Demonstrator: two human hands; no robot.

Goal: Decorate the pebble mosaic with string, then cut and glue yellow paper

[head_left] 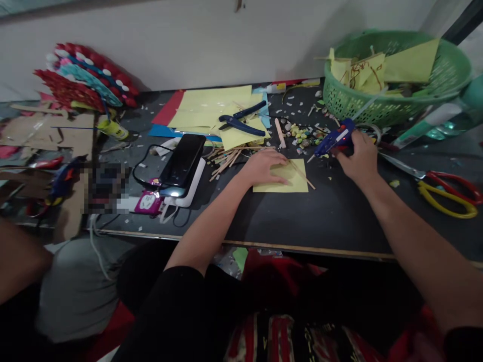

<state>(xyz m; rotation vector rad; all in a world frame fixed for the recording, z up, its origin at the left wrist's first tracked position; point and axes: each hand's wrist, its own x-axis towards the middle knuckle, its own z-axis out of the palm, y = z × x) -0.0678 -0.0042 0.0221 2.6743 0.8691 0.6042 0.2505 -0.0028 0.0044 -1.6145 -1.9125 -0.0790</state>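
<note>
A piece of yellow paper (281, 183) lies on the dark table in front of me. My left hand (266, 167) rests on its left part, thumb and fingers spread apart. A thin wooden stick (304, 177) crosses the paper's right side at a slant, its upper end by my left fingertips. To the right of the paper, my right hand (358, 153) is wrapped round a blue hot glue gun (334, 140). Its nozzle points down and left, above the table and apart from the paper.
Thin sticks (228, 161), blue-handled pliers (243, 119) and yellow sheets (211, 103) lie behind my left hand. Small pebbles (300, 134) are scattered behind the paper. A green basket (396, 108) and scissors (447, 188) are at right; a phone (184, 161) lies at left. Someone sits beside me.
</note>
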